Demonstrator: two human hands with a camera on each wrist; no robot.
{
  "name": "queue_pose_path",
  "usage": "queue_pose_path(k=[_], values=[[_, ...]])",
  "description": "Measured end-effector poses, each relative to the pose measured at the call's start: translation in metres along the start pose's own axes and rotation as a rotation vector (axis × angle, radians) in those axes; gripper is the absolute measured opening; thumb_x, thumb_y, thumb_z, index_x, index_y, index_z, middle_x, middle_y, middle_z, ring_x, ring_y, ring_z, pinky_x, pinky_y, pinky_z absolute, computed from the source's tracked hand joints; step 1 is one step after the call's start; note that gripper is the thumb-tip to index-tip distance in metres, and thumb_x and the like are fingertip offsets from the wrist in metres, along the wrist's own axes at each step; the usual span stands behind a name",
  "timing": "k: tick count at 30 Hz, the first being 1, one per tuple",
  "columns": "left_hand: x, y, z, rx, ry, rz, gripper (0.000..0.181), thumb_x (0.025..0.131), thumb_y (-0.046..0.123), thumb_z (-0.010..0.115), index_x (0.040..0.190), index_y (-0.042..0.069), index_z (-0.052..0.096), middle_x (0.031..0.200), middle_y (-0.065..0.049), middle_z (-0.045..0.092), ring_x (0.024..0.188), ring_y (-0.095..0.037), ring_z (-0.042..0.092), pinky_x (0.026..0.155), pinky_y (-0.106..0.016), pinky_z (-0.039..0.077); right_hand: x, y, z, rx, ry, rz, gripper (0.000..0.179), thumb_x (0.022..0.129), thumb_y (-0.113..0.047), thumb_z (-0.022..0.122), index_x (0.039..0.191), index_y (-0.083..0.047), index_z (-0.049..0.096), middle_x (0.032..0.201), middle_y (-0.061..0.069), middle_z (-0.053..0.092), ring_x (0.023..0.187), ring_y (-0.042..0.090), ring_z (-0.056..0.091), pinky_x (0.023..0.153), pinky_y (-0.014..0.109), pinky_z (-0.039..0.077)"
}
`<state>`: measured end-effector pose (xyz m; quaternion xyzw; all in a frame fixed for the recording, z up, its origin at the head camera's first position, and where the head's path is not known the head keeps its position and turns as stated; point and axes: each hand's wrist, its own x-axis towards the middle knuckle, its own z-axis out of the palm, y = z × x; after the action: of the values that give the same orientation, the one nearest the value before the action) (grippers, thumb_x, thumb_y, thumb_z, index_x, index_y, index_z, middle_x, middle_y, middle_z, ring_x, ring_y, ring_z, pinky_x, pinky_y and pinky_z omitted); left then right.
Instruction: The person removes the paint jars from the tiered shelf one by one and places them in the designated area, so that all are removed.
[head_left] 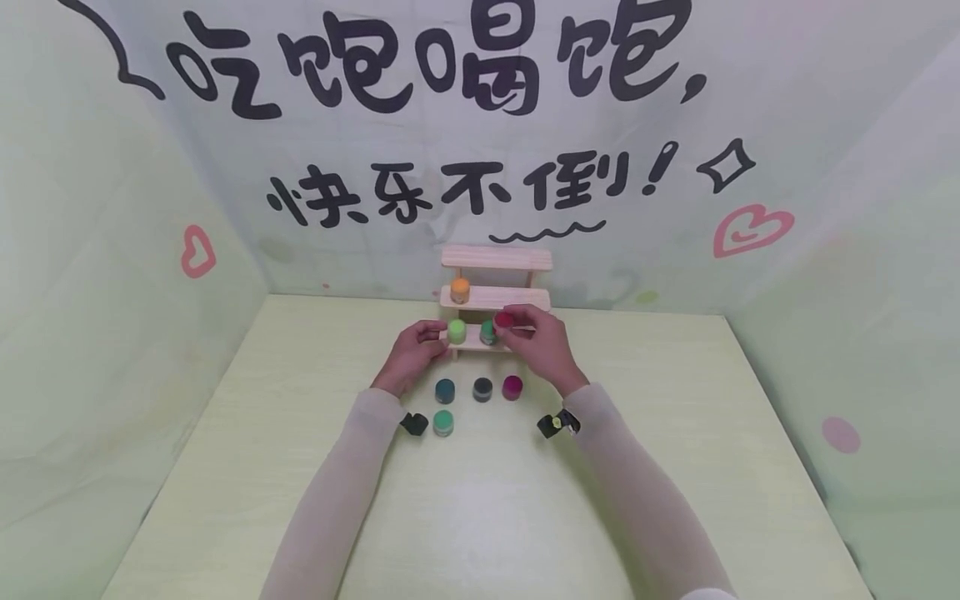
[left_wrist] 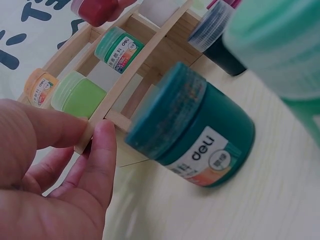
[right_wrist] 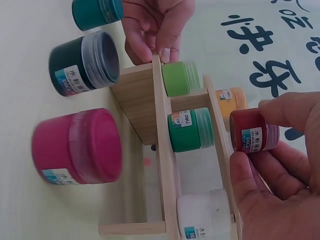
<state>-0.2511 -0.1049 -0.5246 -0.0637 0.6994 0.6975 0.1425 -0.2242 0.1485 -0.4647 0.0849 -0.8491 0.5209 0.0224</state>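
My right hand [head_left: 542, 342] holds a small dark red paint jar [right_wrist: 254, 131] between thumb and fingers, over the right part of a three-step wooden rack [head_left: 495, 297]. With thumb and fingers, my left hand [left_wrist: 60, 155] pinches the left end of the rack's lowest step. On that step stand a light green paint jar [head_left: 457, 332], a green paint jar [right_wrist: 190, 129] and a white paint jar [right_wrist: 204, 216]; my right hand hides the white one in the head view. An orange paint jar [head_left: 460, 291] sits at the left of the middle step.
In front of the rack, on the table [head_left: 480, 517], stand a teal jar [head_left: 445, 391], a dark jar [head_left: 482, 389] and a magenta jar [head_left: 512, 387]. A mint green jar [head_left: 443, 422] is nearer, beside my left wrist. A printed cloth backdrop [head_left: 375, 258] rises behind the rack.
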Motion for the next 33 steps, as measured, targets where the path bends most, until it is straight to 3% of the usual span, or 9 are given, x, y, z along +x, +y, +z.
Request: queue_pose_path(k=[9, 16, 21, 28, 33], values=[[0.001, -0.002, 0.0, -0.004, -0.001, 0.017, 0.039, 0.093, 0.002, 0.066, 0.131, 0.01, 0.06, 0.122, -0.013, 0.06, 0.105, -0.021, 0.064, 0.093, -0.029, 0.06, -0.02, 0.002, 0.003, 0.015, -0.026, -0.01, 0.045, 0.088, -0.023, 0.079, 0.13, -0.013, 0.065, 0.118, 0.004, 0.07, 0.11, 0.022, 0.069, 0.094, 0.031, 0.061], [0.001, -0.003, 0.0, -0.003, -0.005, 0.03, 0.039, 0.093, 0.002, 0.066, 0.131, 0.01, 0.06, 0.122, -0.013, 0.061, 0.104, -0.02, 0.065, 0.094, -0.03, 0.06, -0.038, 0.005, 0.009, 0.03, -0.077, 0.045, 0.044, 0.088, -0.025, 0.078, 0.13, -0.019, 0.066, 0.117, 0.0, 0.069, 0.108, 0.021, 0.071, 0.094, 0.039, 0.061], [0.0, -0.002, 0.0, -0.005, -0.01, 0.045, 0.039, 0.093, 0.001, 0.065, 0.132, 0.008, 0.059, 0.122, -0.014, 0.062, 0.105, -0.019, 0.066, 0.094, -0.03, 0.061, -0.049, 0.011, 0.015, 0.074, -0.125, 0.058, 0.046, 0.089, -0.024, 0.078, 0.132, -0.015, 0.064, 0.117, -0.001, 0.069, 0.105, 0.021, 0.072, 0.085, 0.038, 0.064], [0.0, -0.003, -0.002, -0.018, -0.021, 0.047, 0.04, 0.093, 0.001, 0.066, 0.132, 0.008, 0.059, 0.124, -0.015, 0.061, 0.107, -0.021, 0.065, 0.094, -0.03, 0.06, -0.061, 0.021, 0.024, 0.028, -0.155, -0.036, 0.042, 0.089, -0.024, 0.079, 0.128, -0.015, 0.066, 0.116, -0.001, 0.068, 0.102, 0.02, 0.071, 0.085, 0.023, 0.062], [0.001, -0.003, -0.001, -0.016, -0.028, 0.037, 0.041, 0.094, 0.001, 0.065, 0.133, 0.009, 0.059, 0.126, -0.015, 0.061, 0.109, -0.022, 0.065, 0.096, -0.03, 0.06, -0.068, 0.024, 0.029, 0.016, -0.164, -0.078, 0.042, 0.089, -0.02, 0.078, 0.128, -0.011, 0.066, 0.116, 0.001, 0.069, 0.097, 0.021, 0.07, 0.084, 0.031, 0.064]])
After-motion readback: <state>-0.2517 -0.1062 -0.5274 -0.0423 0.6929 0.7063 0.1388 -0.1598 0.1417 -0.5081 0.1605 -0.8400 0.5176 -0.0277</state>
